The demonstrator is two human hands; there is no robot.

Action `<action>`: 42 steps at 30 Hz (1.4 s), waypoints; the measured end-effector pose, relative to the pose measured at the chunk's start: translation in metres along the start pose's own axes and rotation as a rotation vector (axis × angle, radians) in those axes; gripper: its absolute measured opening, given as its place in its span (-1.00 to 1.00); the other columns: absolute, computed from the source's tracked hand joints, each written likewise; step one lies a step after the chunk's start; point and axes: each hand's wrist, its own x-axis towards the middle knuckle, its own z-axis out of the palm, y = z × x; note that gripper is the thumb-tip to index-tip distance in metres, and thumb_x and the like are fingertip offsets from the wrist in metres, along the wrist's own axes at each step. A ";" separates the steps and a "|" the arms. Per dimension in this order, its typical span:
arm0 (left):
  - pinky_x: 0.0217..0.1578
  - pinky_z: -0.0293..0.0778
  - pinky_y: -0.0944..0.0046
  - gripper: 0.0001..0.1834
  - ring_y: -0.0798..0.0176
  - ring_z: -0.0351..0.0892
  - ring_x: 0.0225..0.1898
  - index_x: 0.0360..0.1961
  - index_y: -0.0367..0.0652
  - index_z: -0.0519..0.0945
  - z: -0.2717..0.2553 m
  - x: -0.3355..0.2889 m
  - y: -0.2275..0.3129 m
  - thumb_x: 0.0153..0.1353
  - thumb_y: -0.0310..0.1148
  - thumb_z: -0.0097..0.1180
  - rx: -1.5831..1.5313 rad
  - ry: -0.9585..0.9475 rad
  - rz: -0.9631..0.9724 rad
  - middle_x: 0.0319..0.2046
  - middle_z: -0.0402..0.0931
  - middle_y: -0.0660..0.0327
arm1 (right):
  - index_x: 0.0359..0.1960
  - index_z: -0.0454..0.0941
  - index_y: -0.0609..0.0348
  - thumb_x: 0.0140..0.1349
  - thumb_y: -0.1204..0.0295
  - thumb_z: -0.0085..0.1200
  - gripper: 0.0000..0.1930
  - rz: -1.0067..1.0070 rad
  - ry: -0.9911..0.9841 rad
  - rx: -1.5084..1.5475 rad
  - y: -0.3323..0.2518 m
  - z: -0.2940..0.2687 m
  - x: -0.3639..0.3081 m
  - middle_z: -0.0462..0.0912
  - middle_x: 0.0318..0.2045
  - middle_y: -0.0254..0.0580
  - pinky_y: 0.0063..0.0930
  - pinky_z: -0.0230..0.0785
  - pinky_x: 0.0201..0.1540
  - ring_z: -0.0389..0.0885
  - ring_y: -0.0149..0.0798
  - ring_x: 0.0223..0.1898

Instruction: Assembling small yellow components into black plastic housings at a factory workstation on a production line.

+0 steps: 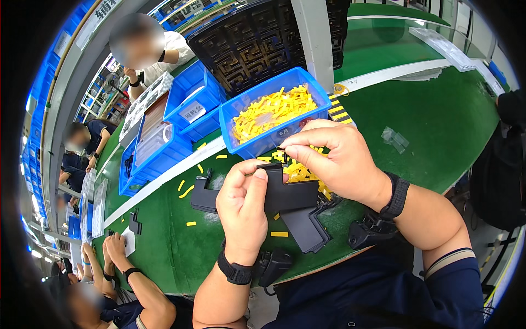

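Observation:
My left hand (244, 208) is closed around a flat, black, angled plastic part (293, 196), with the thumb on its upper left edge. Above that part, my right hand (342, 162) pinches with thumb and forefinger at a small dark piece (285, 155), too small to name, close to the part's upper edge. More black angled parts lie on the green table: one (204, 198) left of my left hand, another (304, 230) below the held part. A heap of short yellow strips (298, 172) lies behind the held part, partly hidden by my hands.
Beyond my hands stands a blue bin (233, 134) of yellow strips, with more blue bins (183, 115) to its left. A black moulded tray (246, 49) leans behind, beside a pale post (315, 38). Black devices (372, 230) sit at the near edge. A co-worker's hands (114, 249) are lower left.

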 end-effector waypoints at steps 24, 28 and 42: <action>-0.27 0.48 0.30 -0.69 0.25 0.56 -0.37 -0.16 -0.29 0.52 -0.067 0.032 0.005 0.07 -0.38 0.12 0.967 0.285 0.145 -0.37 0.55 0.08 | -0.01 0.39 0.22 0.09 0.54 -0.03 -0.63 0.066 -0.205 -0.095 0.005 0.005 -0.006 0.57 -0.41 -0.03 -0.27 0.38 -0.28 0.55 -0.05 -0.36; -0.27 0.42 0.46 -0.74 0.43 0.49 -0.30 -0.17 -0.26 0.52 -0.021 0.014 0.008 0.07 -0.54 0.15 0.623 -0.158 0.203 -0.28 0.52 0.24 | -0.02 0.40 0.18 0.07 0.53 0.02 -0.63 0.125 -0.253 0.086 0.007 0.010 -0.011 0.58 -0.54 -0.11 -0.39 0.39 -0.38 0.58 -0.17 -0.48; -0.43 0.40 0.36 -0.70 0.29 0.44 -0.50 -0.28 -0.28 0.51 -0.033 0.023 -0.019 -0.11 -0.48 0.23 1.136 -0.254 0.108 -0.49 0.44 0.18 | -0.44 0.57 0.28 0.00 0.53 0.08 -0.91 0.047 0.041 -0.027 0.004 -0.002 -0.001 0.59 -0.42 -0.10 -0.43 0.39 -0.27 0.57 -0.21 -0.35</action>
